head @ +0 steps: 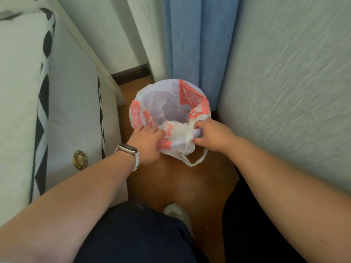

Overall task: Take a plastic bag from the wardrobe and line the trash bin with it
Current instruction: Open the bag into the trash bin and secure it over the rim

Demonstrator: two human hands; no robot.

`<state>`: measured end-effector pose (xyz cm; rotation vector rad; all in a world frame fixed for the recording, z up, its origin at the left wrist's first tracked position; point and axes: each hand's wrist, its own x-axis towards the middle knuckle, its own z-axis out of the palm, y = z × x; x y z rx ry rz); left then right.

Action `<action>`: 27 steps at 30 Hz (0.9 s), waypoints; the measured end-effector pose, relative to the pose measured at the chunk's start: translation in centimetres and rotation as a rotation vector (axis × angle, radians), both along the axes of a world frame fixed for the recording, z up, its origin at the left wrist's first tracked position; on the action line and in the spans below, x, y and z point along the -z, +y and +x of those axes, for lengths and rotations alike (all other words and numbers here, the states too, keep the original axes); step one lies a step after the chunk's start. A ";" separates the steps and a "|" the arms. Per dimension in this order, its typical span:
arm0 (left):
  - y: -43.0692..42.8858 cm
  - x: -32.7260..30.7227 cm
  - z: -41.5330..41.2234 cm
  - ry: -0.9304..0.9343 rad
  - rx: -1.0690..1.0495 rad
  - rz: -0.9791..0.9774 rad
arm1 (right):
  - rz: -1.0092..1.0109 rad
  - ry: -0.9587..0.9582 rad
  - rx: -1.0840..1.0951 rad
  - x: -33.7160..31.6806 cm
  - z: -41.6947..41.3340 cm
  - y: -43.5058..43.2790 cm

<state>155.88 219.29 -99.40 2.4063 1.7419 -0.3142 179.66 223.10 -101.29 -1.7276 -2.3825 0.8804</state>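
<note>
A white plastic bag with orange-red print (167, 107) lies opened inside a round trash bin on the wooden floor, its edge folded over the rim all round, so the bin itself is almost wholly hidden. My left hand (147, 142), with a watch on the wrist, grips the bag's near edge on the left. My right hand (210, 134) pinches the bunched near edge on the right. One white bag handle (195, 160) hangs loose below the two hands, in front of the bin.
A bed with a white mattress and black-and-white trim (57, 111) runs along the left. A light textured wall (284, 92) stands close on the right, a blue curtain (197, 44) behind the bin. My knees and a white shoe (178, 213) are below on the brown floor (180, 186).
</note>
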 end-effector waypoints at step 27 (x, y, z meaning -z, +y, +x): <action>2.0 -10.5 0.5 -0.383 -0.168 0.229 | 0.363 0.395 -0.059 -9.5 -4.6 1.4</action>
